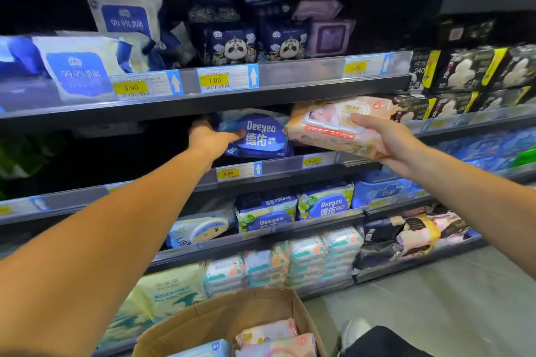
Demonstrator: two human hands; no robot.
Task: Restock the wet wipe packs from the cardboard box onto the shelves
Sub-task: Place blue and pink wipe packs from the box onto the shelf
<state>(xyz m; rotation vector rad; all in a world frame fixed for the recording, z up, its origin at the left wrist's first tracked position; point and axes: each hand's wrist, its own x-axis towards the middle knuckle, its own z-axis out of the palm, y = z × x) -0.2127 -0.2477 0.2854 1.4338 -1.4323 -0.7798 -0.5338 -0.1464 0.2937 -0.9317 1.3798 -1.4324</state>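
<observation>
My right hand [385, 139] grips a pink-and-white wet wipe pack [333, 124] and holds it at the front of the second shelf [290, 164], to the right of a blue Deeyeo pack [261, 136]. My left hand [208, 136] reaches into the same shelf and holds the left end of that blue pack, thumb across its front. The cardboard box [220, 319] stands open at the bottom centre. In it lie pink packs [269, 333] and one blue pack [203, 351].
Shelves above and below carry blue-and-white packs [78, 72], panda-print packs [232, 46], more Deeyeo packs [324, 203] and stacked white packs [307, 258]. The shelf space left of my left hand is dark. A shoe [353, 330] stands on the grey floor right of the box.
</observation>
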